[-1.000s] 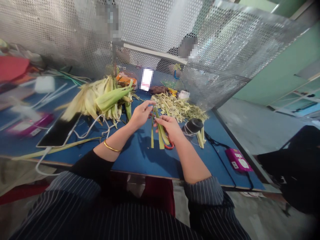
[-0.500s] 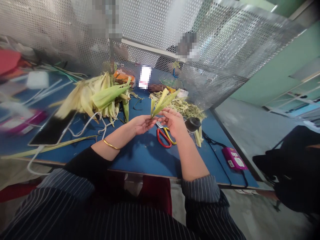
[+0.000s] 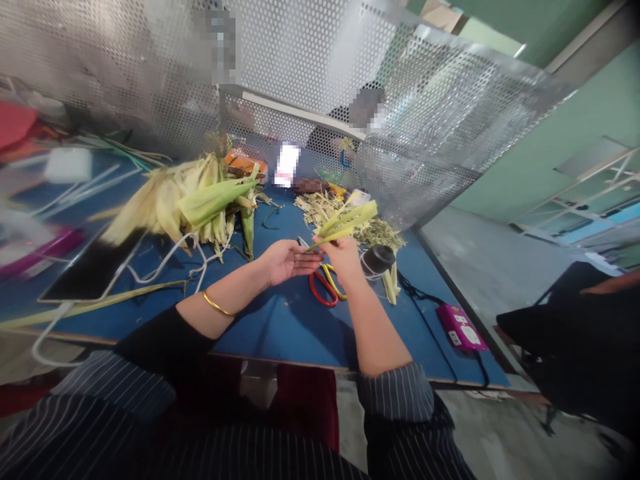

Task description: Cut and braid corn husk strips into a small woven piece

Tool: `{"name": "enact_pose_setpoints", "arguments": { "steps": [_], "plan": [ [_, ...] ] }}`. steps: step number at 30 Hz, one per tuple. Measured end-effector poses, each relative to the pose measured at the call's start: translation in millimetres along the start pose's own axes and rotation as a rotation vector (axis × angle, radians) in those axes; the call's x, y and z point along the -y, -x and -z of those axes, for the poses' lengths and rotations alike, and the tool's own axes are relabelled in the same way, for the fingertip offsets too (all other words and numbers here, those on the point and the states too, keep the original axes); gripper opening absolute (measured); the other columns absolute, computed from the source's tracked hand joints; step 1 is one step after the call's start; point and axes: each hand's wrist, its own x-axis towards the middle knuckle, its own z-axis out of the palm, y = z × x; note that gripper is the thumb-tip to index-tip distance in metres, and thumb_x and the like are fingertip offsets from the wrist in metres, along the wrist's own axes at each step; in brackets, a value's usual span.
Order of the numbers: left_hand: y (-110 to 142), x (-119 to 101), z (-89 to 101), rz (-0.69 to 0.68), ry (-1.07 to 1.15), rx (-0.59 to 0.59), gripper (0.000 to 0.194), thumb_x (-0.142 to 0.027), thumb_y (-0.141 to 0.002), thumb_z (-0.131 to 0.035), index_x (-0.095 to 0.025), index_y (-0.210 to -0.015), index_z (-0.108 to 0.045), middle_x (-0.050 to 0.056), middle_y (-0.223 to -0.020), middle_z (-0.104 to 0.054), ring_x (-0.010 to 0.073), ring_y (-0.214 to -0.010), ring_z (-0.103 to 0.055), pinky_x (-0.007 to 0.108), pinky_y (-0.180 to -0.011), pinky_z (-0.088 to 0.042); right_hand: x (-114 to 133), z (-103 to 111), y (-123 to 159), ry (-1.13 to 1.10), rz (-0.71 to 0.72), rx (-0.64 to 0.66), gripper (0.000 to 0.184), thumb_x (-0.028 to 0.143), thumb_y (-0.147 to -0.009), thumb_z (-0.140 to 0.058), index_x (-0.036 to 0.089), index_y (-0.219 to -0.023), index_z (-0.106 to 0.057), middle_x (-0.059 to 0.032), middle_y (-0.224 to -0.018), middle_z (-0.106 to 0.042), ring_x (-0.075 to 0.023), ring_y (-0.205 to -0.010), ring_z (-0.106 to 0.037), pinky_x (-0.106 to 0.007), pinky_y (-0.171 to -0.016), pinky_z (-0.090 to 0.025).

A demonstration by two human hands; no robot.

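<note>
My right hand (image 3: 344, 259) is closed on a small bundle of yellow-green corn husk strips (image 3: 351, 220). The strips fan out up and to the right, and the thin end points toward my other hand. My left hand (image 3: 289, 263) lies palm up beside that end, its fingers stretched out. Whether its fingertips touch the husk I cannot tell. Under both hands lie scissors (image 3: 324, 291) with one red and one yellow handle, blades partly hidden. A black spool (image 3: 379, 260) stands just right of my right hand.
A large pile of corn husks (image 3: 200, 200) lies left on the blue table (image 3: 270, 317), near a dark phone (image 3: 95, 267) and white cable. Husk scraps (image 3: 373, 233) lie behind my hands. A purple power strip (image 3: 462, 327) sits right. A perforated partition (image 3: 295, 73) stands behind, a person beyond it.
The husk bundle has tipped from upright to lean right, now in my right hand. My left fingers have opened out flat. The view has shifted slightly.
</note>
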Motion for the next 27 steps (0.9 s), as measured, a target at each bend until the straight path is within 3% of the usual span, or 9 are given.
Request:
{"name": "enact_pose_setpoints", "arguments": {
  "steps": [4,7,17,23,27],
  "plan": [
    [2.3,6.0,-0.8,-0.081,-0.176,0.020,0.013,-0.013,-0.077,-0.062,-0.009,-0.086,-0.069,0.013,-0.088,-0.074,0.0165,-0.071,-0.070,0.026,-0.069,-0.055,-0.8,-1.3,-0.9,0.029,-0.027,-0.044,0.023,0.038,-0.070,-0.066,0.017,-0.060,-0.061,0.0028,-0.052,-0.054,-0.0118,-0.051,-0.049,-0.026,-0.053,-0.039],
    [3.4,7.9,-1.0,-0.099,-0.239,0.030,0.021,-0.026,-0.077,-0.069,-0.010,-0.090,-0.070,0.012,-0.089,-0.074,0.0141,-0.069,-0.069,0.024,-0.068,-0.054,-4.5,-3.2,-1.6,0.010,0.007,-0.049,0.029,0.044,-0.071,-0.066,0.017,-0.061,-0.061,0.0034,-0.051,-0.053,-0.0116,-0.051,-0.048,-0.026,-0.052,-0.039],
    [1.8,-0.9,0.7,-0.062,-0.163,0.007,0.028,-0.030,-0.091,-0.052,-0.008,-0.092,-0.069,0.013,-0.091,-0.073,0.0139,-0.070,-0.069,0.021,-0.063,-0.056,-10.1,-9.3,-1.3,-0.209,-0.015,-0.180,0.023,0.039,-0.071,-0.067,0.017,-0.076,-0.066,0.0025,-0.063,-0.061,-0.0110,-0.054,-0.053,-0.025,-0.054,-0.043],
    [0.0,-3.7,1.6,-0.043,-0.096,-0.007,0.032,-0.032,-0.092,-0.048,-0.008,-0.087,-0.068,0.014,-0.092,-0.073,0.0154,-0.073,-0.069,0.022,-0.064,-0.055,-8.6,-11.7,2.0,-0.140,0.058,-0.204,0.020,0.037,-0.074,-0.065,0.016,-0.076,-0.065,0.0030,-0.059,-0.059,-0.0123,-0.055,-0.055,-0.026,-0.055,-0.044],
    [1.8,-5.7,-0.2,-0.062,-0.090,-0.064,0.033,-0.029,-0.094,-0.045,-0.008,-0.085,-0.068,0.014,-0.086,-0.072,0.0151,-0.072,-0.069,0.023,-0.063,-0.053,-7.9,-10.0,4.1,-0.081,0.158,-0.139,0.018,0.036,-0.075,-0.065,0.018,-0.078,-0.067,0.0004,-0.066,-0.065,-0.0146,-0.059,-0.059,-0.029,-0.061,-0.048]
  ]
}}
